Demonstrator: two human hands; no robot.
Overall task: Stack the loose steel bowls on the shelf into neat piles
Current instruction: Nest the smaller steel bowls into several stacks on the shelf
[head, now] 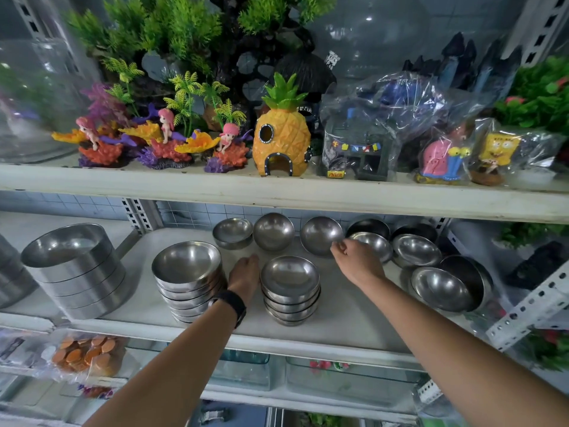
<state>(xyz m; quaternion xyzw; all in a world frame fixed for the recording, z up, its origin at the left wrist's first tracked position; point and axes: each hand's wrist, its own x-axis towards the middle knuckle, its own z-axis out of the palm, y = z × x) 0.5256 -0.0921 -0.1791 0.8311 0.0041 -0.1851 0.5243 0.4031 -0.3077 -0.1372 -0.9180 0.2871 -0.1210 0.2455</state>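
the right hand (354, 257) reaches to the far middle of the white shelf (338, 322) and pinches the near right rim of a tilted bowl (318, 234) between thumb and fingertips. this bowl stands on its edge with its hollow facing the camera. the left hand (244, 272) lies low between the two piles with its fingers pointing away and holds nothing. the fingers look straight and loose, though they are foreshortened. a black watch (231, 303) sits on its wrist.

the left pile (187, 272) of nested steel bowls stands near the front, just left of the left hand. the right pile (289, 288) stands just right of it and is a little lower. behind them, at the far edge, an upright loose bowl (232, 232) sits beside a second tipped bowl (273, 231), which is just left of the pinched one.

right of the right hand lies a loose cluster of bowls (415, 249), leaning on one another, some dark inside. two larger ones (440, 288) rest tilted at the near right. at the far left, a stack of straight-sided steel pans (74, 266) leans.

on the upper shelf (277, 192) stand a pineapple house (281, 134), coral ornaments with small figures (166, 140) and bagged ornaments (443, 152).
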